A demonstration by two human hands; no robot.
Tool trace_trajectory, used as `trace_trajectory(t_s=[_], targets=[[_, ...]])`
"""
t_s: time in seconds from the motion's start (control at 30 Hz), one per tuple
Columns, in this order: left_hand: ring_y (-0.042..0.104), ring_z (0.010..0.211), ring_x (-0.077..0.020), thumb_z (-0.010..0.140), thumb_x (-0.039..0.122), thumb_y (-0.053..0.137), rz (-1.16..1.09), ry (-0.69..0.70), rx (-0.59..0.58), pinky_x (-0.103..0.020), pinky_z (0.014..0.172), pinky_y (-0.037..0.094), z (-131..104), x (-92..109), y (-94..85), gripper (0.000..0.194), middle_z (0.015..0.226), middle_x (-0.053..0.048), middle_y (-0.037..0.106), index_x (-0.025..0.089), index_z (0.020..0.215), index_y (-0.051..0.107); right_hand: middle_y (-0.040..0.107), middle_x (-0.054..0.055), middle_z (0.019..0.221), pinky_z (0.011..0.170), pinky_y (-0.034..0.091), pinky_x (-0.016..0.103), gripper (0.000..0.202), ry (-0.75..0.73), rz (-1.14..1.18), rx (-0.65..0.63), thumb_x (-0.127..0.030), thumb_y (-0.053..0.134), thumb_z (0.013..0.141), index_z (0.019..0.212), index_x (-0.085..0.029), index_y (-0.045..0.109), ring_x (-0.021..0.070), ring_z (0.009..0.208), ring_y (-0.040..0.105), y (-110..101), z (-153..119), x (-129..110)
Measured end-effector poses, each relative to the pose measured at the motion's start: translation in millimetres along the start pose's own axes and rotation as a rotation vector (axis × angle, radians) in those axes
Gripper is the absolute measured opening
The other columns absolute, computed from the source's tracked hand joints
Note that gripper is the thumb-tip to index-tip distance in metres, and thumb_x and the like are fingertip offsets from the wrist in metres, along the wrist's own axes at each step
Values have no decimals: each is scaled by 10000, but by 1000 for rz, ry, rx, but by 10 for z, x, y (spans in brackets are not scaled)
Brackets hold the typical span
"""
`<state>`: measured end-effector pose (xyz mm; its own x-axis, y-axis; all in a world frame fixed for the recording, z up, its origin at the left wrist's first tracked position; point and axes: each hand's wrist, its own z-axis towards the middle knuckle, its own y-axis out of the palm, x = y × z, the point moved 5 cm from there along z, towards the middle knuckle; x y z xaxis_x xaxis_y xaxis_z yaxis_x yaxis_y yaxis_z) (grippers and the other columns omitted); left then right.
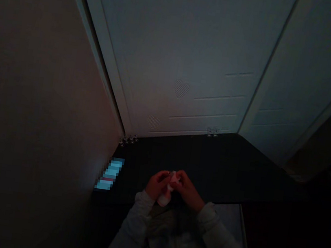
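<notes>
In dim light, my left hand (157, 183) and my right hand (186, 187) meet close to my body, at the near side of a dark table. Between them is a small pink and white object (165, 198), with a rounded pale lower end hanging below the fingers. Its kind is too dark and too small to make out. Both hands have their fingers bent and closed on its upper part, which they partly hide.
Several small clear pieces (128, 139) stand at the back left of the dark table (197, 161), and a pair of clear pieces (213, 132) at the back right. A glowing, pixelated panel (109, 174) lies on the left. White doors (193, 54) rise behind; a wall (48, 103) closes the left side.
</notes>
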<state>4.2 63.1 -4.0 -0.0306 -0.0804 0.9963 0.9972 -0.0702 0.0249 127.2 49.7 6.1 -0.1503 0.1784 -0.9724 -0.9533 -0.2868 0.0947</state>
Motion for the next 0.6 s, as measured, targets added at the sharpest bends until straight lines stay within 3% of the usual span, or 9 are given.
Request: trace_trajectory(t_s=[0.4,0.6], targets=[[552,740,-158,543,304,658,-164,-74,37,-274,688,419,26,-103,-50,315,797,-42,611,148,808,591,423,-45,660,547,329,194,111,-9,-69,-51,-214,517,652,706,-183,426,88,596,394,15,9,25],[544,709,-132,576,295,635,-165,-54,68,-245,668,409,10,-49,-72,266,764,-22,603,147,792,586,416,-46,650,539,324,194,98,-51,-174,-90,-218,504,678,713,-186,418,85,578,382,65,-5,-23]])
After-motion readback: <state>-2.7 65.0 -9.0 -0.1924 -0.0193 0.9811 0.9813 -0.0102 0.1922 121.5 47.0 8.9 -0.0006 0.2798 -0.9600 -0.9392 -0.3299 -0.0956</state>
